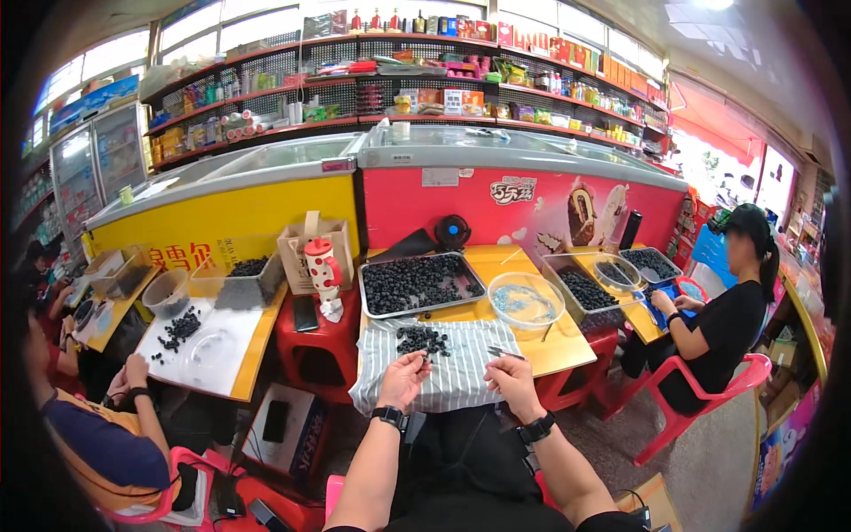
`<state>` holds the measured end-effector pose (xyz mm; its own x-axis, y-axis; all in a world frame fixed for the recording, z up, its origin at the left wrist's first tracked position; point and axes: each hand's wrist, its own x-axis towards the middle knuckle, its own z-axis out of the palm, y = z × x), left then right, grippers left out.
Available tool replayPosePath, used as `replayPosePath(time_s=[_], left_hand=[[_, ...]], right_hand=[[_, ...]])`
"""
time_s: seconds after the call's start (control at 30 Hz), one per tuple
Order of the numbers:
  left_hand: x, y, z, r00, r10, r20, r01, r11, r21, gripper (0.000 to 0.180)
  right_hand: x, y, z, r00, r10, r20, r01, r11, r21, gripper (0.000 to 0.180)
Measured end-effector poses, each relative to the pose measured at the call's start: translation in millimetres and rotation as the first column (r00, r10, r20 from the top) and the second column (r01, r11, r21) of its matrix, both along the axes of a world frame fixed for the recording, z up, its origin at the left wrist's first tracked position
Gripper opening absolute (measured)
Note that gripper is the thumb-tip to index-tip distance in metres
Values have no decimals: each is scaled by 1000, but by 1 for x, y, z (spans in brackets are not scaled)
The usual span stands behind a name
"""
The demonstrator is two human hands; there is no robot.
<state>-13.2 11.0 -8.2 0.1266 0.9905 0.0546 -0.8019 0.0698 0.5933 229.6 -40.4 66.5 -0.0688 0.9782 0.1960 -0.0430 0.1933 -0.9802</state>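
On a striped cloth (377,355) at the table's near edge lies a loose pile of small black pieces (422,339). My left hand (403,379) is at the pile's near side, fingertips pinched together; what they hold is too small to make out. Farther right, over the cloth, my right hand (514,385) grips thin, pointed metal tweezers (503,353). Behind the cloth sits a metal tray (424,313) filled with many more black pieces. A clear round tub (526,301) with small light bits inside stands to its right.
Left of the table, a red stool (306,341) bears a red-and-white cup (323,266) and a dark phone (305,313). Chest freezers (523,160) stand behind. People sit at tables on both sides, one at right on a pink chair (674,408).
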Motion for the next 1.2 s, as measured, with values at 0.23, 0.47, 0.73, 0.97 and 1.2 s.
replayPosePath(time_s=[0.23,0.47,0.73,0.97,1.2], left_hand=[[-2,0,1,1000,0,-13,-1,1000,-18,15],[-2,-4,8,998,41,-47,-42,998,-38,16],[2,-7,8,1000,19,19,-19,999,-32,16],[0,-12,11,999,20,28,-19,1000,-22,19],[-5,-11,11,999,-48,6,49,998,-46,20]], right_hand=[[-11,-8,-29,991,122,-61,-124,992,-35,10],[-2,-14,-37,997,29,-75,-40,987,-153,10],[-1,0,-54,998,55,-19,-58,982,-180,9],[-13,21,-32,931,21,365,-39,998,43,10],[-38,64,-14,762,-135,633,-77,952,296,8]])
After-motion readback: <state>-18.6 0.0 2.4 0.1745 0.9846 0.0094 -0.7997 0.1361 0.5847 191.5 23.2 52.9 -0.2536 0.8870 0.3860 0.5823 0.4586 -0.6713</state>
